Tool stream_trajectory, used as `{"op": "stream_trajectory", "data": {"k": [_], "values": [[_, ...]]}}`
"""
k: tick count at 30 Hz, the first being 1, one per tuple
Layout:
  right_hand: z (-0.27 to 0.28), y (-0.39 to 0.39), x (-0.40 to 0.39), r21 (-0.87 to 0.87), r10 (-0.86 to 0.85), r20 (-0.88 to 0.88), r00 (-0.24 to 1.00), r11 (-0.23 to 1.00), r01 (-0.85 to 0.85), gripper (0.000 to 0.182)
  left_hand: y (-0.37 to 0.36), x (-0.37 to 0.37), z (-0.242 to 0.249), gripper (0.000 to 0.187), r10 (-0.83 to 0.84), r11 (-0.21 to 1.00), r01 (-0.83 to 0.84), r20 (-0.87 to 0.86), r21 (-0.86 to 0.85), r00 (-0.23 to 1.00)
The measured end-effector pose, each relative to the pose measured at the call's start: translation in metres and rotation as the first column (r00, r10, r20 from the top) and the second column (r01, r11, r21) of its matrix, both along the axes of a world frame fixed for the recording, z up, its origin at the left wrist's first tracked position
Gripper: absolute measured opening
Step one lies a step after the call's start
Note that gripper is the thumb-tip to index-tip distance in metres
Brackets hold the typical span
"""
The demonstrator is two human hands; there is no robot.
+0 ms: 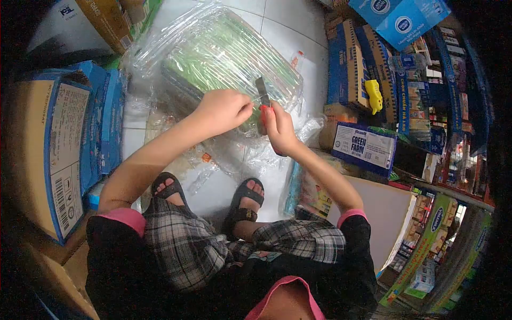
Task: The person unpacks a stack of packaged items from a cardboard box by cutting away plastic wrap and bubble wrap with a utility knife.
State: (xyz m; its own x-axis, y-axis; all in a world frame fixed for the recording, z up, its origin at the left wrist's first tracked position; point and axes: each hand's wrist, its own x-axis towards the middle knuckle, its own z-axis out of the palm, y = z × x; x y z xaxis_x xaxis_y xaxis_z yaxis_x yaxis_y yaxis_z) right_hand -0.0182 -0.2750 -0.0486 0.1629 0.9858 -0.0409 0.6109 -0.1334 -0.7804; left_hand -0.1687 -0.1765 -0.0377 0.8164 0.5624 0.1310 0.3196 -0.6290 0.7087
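My right hand [279, 129] is closed around a box cutter [261, 89], its dark grey blade pointing up and away from me and a red part showing by my thumb. Close to its left, my left hand [224, 109] is closed in a pinch, on what looks like a thin strand of clear plastic wrap near the blade. Beneath both hands lies a large green pack [213, 53] covered in shiny clear plastic wrap [146, 56]. Loose wrap spreads around its near side. The fingertips of my left hand are partly hidden.
Blue and brown cartons [66, 154] stand at the left. On the right are shelves with several boxes, a purple-blue Green Farm box [365, 148] and a yellow object [374, 96]. White floor tiles [295, 24] run behind the pack; my sandaled feet are close to it.
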Motion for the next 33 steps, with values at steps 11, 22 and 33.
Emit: {"op": "stream_trajectory", "data": {"k": [11, 22, 33], "values": [[0.036, -0.005, 0.02, -0.195, 0.07, -0.219, 0.973, 0.974, -0.114, 0.026, -0.006, -0.019, -0.008, 0.021, 0.078, 0.997, -0.078, -0.006, 0.023, 0.997], [0.056, 0.028, 0.008, -0.611, 0.239, 0.006, 0.971, 0.77, -0.186, 0.038, -0.01, -0.018, -0.007, 0.021, 0.091, 0.995, -0.097, 0.29, 0.004, 0.953], [0.028, 0.051, -0.01, -0.253, 0.203, 0.101, 0.974, 0.952, -0.172, 0.035, -0.009, -0.022, -0.011, 0.019, 0.067, 0.998, -0.061, 0.31, -0.029, 0.948]]}}
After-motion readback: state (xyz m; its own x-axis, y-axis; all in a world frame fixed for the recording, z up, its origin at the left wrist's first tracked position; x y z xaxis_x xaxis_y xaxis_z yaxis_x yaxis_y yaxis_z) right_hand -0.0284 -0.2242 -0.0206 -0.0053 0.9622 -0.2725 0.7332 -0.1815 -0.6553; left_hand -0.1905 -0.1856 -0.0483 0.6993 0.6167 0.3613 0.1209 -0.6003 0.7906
